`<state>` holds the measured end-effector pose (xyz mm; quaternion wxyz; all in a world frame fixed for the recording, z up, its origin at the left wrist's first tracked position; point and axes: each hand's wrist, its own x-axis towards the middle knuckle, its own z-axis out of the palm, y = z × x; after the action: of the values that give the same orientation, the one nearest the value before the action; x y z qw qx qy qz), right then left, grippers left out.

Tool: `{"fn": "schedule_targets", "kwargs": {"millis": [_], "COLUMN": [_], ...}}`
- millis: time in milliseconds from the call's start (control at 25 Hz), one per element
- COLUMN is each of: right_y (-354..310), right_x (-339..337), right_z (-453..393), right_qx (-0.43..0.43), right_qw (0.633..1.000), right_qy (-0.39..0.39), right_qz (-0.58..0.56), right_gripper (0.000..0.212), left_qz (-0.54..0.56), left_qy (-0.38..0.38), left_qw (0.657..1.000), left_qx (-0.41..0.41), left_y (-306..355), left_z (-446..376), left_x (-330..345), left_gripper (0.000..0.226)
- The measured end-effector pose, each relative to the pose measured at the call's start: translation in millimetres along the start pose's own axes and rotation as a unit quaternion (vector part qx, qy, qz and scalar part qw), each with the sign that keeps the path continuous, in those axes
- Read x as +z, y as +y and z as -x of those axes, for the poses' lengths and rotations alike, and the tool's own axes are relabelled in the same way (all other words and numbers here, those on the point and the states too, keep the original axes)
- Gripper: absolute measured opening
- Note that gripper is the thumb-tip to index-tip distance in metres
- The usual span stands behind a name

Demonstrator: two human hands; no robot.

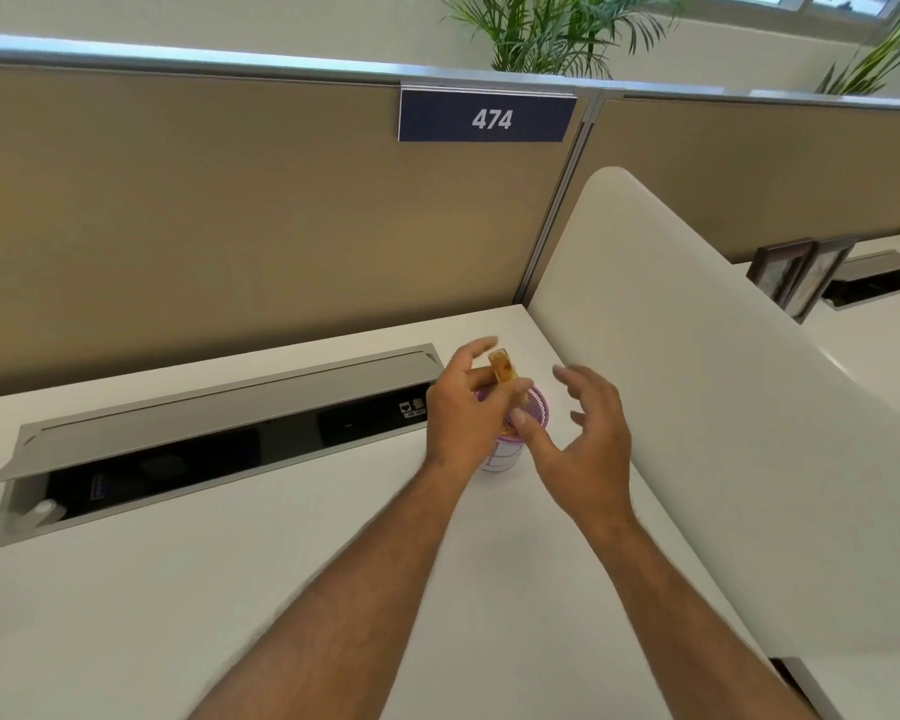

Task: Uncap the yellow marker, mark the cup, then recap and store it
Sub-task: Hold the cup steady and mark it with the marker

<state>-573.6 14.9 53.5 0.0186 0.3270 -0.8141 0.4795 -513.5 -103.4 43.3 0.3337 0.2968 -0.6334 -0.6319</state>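
Observation:
A purple and white cup (505,452) stands on the white desk (230,589) near the back right corner. My left hand (463,413) is over the cup's left side and pinches the yellow marker (504,365), whose amber cap end sticks up above my fingers. The lower part of the marker is hidden behind my hand and the cup's rim. My right hand (583,439) hovers just right of the cup with its fingers spread and curled, holding nothing. Its thumb reaches toward the cup's rim.
A long grey cable tray (219,407) with its lid raised runs along the desk's back edge, left of the cup. A white curved divider (697,381) rises close on the right. A tan partition with a "474" sign (489,116) stands behind.

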Motion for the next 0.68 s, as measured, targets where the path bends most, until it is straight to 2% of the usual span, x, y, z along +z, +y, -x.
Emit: {"fn": "schedule_targets", "kwargs": {"millis": [120,280,440,560,680], "right_y": [0.8,-5.2,-10.5,-13.5,-16.8], "right_x": [3.7,10.9,18.6,23.3,25.0], "right_z": [-1.1,-7.6,-11.1,-12.8,-13.8], "right_qx": [0.039,0.013,0.022,0.024,0.037], "right_qw": [0.997,0.996,0.996,0.989,0.982], "right_qy": [0.016,0.006,-0.021,-0.078,-0.093], "right_qz": [-0.069,-0.086,-0.089,-0.123,-0.159], "right_gripper": [0.036,0.024,0.036,0.044,0.043], "left_qz": [0.111,0.191,0.267,0.275,0.277], "left_qy": [0.01,0.02,0.004,-0.01,-0.024], "left_qw": [0.993,0.979,0.958,0.953,0.952], "left_qx": [-0.027,-0.061,-0.108,-0.13,-0.13], "left_y": [6.2,10.7,14.4,17.8,19.0], "left_z": [-3.0,-2.7,-1.6,-2.5,-3.6], "left_x": [-2.3,-7.8,-10.1,-9.8,-10.7], "left_gripper": [0.038,0.031,0.024,0.024,0.024]}}
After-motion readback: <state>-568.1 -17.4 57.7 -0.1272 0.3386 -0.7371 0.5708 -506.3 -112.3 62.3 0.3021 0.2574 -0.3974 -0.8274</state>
